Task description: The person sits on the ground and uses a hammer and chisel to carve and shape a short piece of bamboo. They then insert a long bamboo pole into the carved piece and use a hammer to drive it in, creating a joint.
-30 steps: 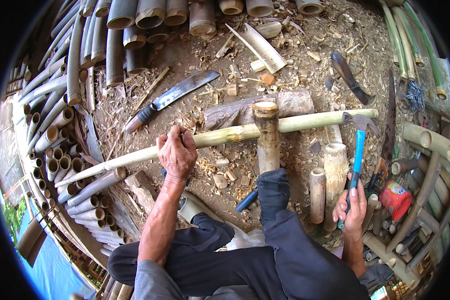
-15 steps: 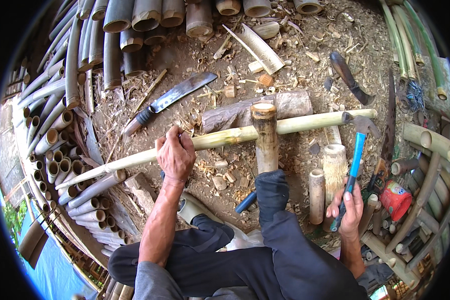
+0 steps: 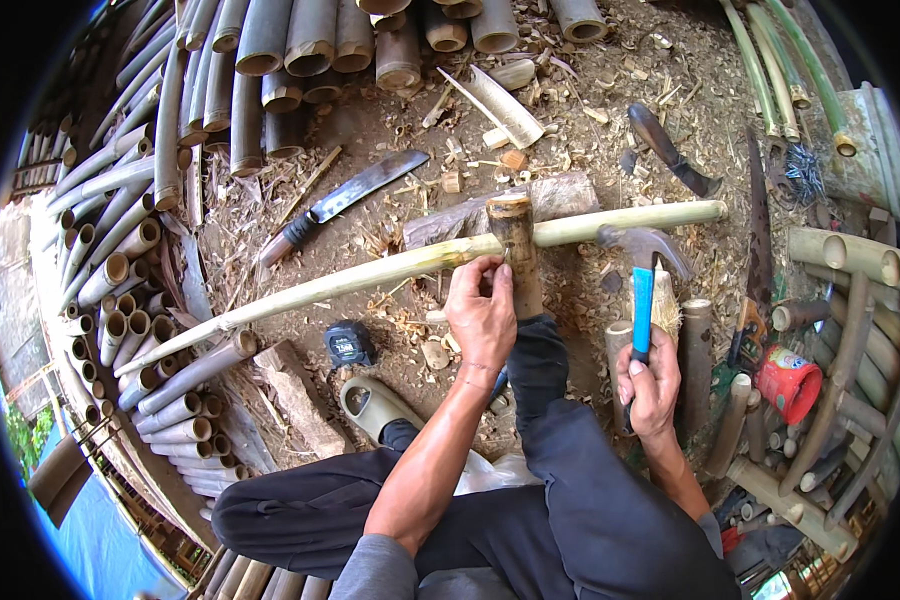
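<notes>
The left hand [image 3: 482, 312] rested against the long pale bamboo pole [image 3: 370, 277], its fingers pinched together where the pole crossed the upright bamboo post [image 3: 516, 250], though what they pinched was too small to tell; the pole lay slanting across the chip-strewn ground [image 3: 390, 110], its far end reaching right past the post; the right hand [image 3: 652, 385] was clenched around the blue handle of a claw hammer [image 3: 642, 285], the steel head up and just right of the post, apart from the pole; a machete [image 3: 342, 202] lay on the ground beyond the pole; a tape measure [image 3: 349, 343] sat near the left wrist; cut bamboo tubes [image 3: 260, 60] were stacked at the upper left.
</notes>
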`<state>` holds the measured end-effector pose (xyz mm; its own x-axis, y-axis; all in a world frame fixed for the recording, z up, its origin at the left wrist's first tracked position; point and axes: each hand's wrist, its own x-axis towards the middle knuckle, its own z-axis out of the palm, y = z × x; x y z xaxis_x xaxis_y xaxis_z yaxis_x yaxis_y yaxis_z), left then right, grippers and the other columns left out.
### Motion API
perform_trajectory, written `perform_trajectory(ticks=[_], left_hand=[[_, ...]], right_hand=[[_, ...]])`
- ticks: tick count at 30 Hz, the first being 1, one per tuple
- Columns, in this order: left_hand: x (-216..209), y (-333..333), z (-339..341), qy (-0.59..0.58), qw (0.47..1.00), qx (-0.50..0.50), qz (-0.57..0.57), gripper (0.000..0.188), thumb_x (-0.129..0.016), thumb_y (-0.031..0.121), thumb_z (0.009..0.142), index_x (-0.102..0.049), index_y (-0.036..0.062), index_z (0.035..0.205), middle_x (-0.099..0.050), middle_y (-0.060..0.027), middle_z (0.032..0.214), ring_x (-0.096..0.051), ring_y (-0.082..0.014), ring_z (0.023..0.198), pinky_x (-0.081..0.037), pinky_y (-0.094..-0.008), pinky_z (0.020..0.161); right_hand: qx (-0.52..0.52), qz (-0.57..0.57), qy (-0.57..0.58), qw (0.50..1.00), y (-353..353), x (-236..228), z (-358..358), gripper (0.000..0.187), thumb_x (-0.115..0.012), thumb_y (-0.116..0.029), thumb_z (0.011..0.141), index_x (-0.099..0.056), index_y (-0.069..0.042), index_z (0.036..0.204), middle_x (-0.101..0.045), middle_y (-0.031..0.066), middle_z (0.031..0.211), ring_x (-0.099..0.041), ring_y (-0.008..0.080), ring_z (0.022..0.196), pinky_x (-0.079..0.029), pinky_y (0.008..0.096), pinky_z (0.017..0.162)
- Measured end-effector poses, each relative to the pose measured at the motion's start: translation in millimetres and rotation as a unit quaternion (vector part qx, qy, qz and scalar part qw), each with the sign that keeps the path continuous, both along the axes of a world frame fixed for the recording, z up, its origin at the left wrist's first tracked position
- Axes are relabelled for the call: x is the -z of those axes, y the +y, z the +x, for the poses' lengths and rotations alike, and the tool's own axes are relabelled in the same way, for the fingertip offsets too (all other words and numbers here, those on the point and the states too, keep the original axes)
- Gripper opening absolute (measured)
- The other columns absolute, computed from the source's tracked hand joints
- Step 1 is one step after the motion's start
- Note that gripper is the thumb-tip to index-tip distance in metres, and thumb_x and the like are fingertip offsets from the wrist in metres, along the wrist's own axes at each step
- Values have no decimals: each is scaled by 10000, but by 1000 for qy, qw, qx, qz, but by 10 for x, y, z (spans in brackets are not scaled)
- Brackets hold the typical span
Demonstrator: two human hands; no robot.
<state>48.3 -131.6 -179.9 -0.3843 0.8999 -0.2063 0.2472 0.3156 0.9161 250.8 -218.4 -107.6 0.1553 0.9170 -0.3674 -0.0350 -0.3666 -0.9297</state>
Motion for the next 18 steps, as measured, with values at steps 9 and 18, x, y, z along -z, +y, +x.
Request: perform_trajectory(ticks=[9, 18], left_hand=[[-26, 24, 125, 83, 996, 30, 21, 158, -738, 131, 868, -699, 16, 969, -673, -80, 869, -644, -160, 764, -519, -295, 716], [-37, 81, 91, 152, 985, 66, 39, 157, -754, 143, 841, -717, 19, 930, -702, -116, 865, -686, -202, 769, -532, -309, 722]], right_hand=[[-82, 81, -192, 975, 96, 184, -91, 300, -543, -88, 964, -525, 53, 1228, -596, 114, 859, -590, 210, 727, -487, 326, 683], [-186, 196, -350, 897, 319, 395, -229, 223, -577, -129, 960, -544, 37, 1104, -644, 198, 785, -648, 366, 606, -519, 437, 542]])
